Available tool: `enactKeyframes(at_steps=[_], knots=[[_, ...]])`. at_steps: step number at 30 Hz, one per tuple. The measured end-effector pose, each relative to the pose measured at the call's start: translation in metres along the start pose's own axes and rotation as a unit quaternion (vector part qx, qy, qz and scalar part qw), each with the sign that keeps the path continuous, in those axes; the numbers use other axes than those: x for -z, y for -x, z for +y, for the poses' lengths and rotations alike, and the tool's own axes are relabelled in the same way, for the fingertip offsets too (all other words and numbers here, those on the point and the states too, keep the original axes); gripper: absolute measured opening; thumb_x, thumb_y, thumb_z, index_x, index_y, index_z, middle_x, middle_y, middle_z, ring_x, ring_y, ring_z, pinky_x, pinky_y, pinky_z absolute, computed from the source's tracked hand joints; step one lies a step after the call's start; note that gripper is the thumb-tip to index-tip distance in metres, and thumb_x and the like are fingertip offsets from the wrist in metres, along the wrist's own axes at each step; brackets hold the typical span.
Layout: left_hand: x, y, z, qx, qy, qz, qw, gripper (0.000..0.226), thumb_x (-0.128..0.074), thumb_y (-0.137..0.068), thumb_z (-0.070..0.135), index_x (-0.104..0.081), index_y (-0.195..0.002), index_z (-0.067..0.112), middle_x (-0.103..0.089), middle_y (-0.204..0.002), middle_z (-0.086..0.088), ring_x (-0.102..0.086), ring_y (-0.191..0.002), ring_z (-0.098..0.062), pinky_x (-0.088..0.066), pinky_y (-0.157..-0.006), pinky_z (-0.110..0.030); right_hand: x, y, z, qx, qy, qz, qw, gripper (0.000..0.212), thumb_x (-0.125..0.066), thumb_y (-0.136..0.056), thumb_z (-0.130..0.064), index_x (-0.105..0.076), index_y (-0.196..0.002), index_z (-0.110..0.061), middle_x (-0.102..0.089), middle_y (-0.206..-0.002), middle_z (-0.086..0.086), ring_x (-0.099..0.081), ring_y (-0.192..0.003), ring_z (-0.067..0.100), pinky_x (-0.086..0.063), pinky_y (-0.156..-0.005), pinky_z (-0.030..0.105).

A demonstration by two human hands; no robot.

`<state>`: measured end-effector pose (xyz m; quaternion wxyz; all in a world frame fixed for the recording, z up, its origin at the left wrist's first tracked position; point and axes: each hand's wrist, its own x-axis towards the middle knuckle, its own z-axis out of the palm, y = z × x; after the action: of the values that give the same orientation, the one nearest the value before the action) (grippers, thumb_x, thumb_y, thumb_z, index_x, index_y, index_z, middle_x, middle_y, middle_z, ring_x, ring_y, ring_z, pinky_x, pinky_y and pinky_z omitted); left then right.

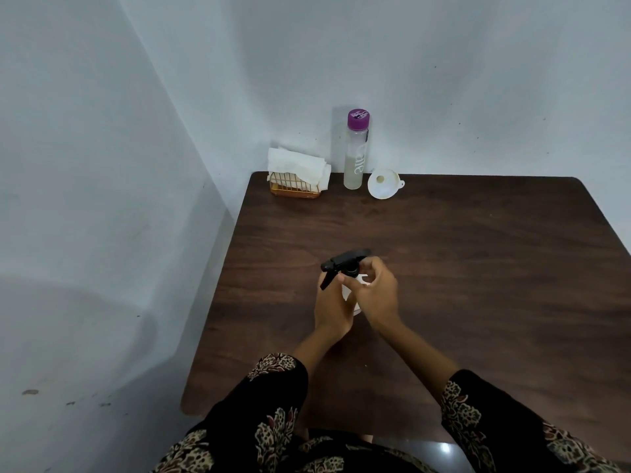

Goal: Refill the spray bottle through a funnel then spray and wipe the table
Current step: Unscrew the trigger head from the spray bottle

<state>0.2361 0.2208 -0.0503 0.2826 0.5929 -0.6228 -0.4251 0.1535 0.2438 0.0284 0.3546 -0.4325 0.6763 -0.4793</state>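
A small clear spray bottle with a black trigger head (pixel 345 261) stands upright on the dark wooden table (pixel 461 254), near its middle. My left hand (pixel 332 307) grips the bottle's body, which is mostly hidden. My right hand (pixel 375 293) has its fingers curled round the black collar under the trigger head. At the table's far edge stand a tall clear bottle with a purple cap (pixel 355 150), partly filled with pale liquid, and a white funnel (pixel 384 184) lying mouth-up beside it on the right.
A yellow wire holder with white paper tissues (pixel 296 175) sits in the far left corner of the table. Grey-white walls close in behind and on the left. My dark patterned sleeves cross the table's near edge.
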Motion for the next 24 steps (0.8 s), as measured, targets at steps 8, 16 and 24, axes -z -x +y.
enactKeyframes(at_steps=[8, 16, 24], knots=[[0.005, 0.004, 0.008, 0.09, 0.076, -0.042, 0.992, 0.067, -0.058, -0.071, 0.069, -0.06, -0.115, 0.018, -0.048, -0.126, -0.038, -0.049, -0.108, -0.06, -0.057, -0.065, -0.053, 0.002, 0.002, 0.01, 0.076, 0.048, -0.054, 0.994, 0.04, -0.069, -0.082, -0.016, -0.055, -0.119, -0.02, -0.06, -0.108, -0.014, -0.056, -0.105, 0.012, -0.044, -0.076, 0.014], [0.001, 0.003, 0.0, 0.067, 0.014, -0.025, 0.997, 0.063, -0.046, -0.077, 0.075, -0.059, -0.116, 0.028, -0.056, -0.124, -0.027, -0.058, -0.108, -0.044, -0.058, -0.076, -0.045, -0.008, 0.003, 0.006, 0.048, 0.023, 0.008, 0.999, 0.025, -0.07, -0.081, -0.012, -0.055, -0.101, -0.018, -0.062, -0.093, -0.013, -0.059, -0.09, 0.001, -0.049, -0.075, 0.02], [0.007, 0.007, 0.005, 0.085, 0.02, -0.047, 0.995, 0.04, -0.043, -0.082, 0.042, -0.058, -0.117, 0.03, -0.056, -0.125, -0.021, -0.059, -0.111, -0.031, -0.049, -0.07, -0.009, -0.008, 0.007, 0.005, 0.049, 0.009, -0.003, 0.999, 0.047, -0.072, -0.08, -0.021, -0.047, -0.119, -0.022, -0.059, -0.104, -0.015, -0.057, -0.1, 0.003, -0.05, -0.077, 0.021]])
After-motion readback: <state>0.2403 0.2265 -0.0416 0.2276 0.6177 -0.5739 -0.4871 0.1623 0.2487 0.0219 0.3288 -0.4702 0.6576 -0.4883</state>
